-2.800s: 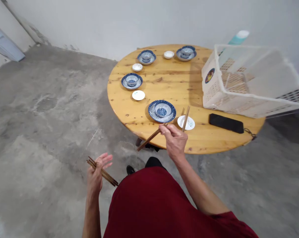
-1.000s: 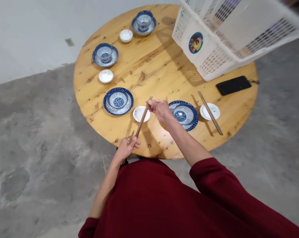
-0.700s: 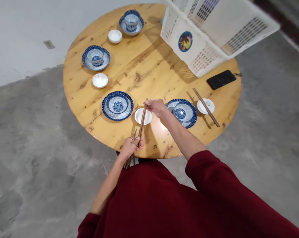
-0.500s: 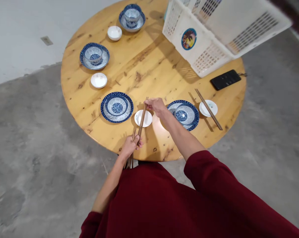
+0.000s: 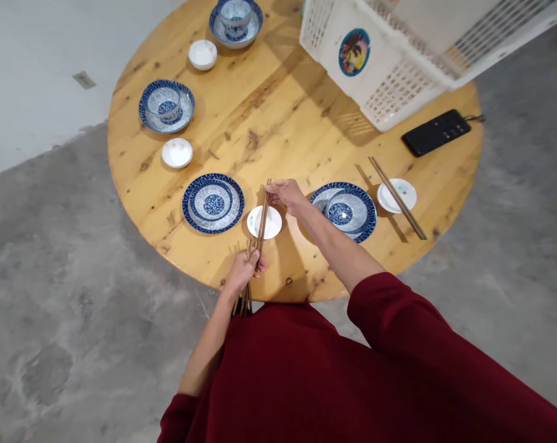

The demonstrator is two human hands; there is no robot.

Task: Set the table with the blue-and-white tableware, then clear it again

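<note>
Brown chopsticks [image 5: 262, 223] lie across a small white dish [image 5: 272, 223] near the table's front edge. At their far ends, my right hand [image 5: 285, 194] is closed on them. My left hand [image 5: 245, 267] is closed around a bunch of chopsticks [image 5: 245, 299] at the table edge, and its fingertips also touch the near ends of the pair over the dish. To the left of the dish is a blue-and-white plate [image 5: 237, 218] with a bowl [image 5: 211, 200] on it. Under my right forearm, another blue-rimmed plate [image 5: 369, 231] carries a glassy patterned bowl [image 5: 352, 212].
On the right, chopsticks [image 5: 398, 198] rest across a white dish [image 5: 408, 192]. Behind them lie a black remote-like device [image 5: 436, 132] and a large white plastic basket [image 5: 327, 52]. More plates with bowls [image 5: 164, 103] and small white dishes [image 5: 177, 152] stand along the left of the round wooden table [image 5: 287, 141].
The view has shifted slightly, so the basket and far dishes sit higher in the picture. Both hands keep their hold, and the chopsticks over the dish have barely moved.
</note>
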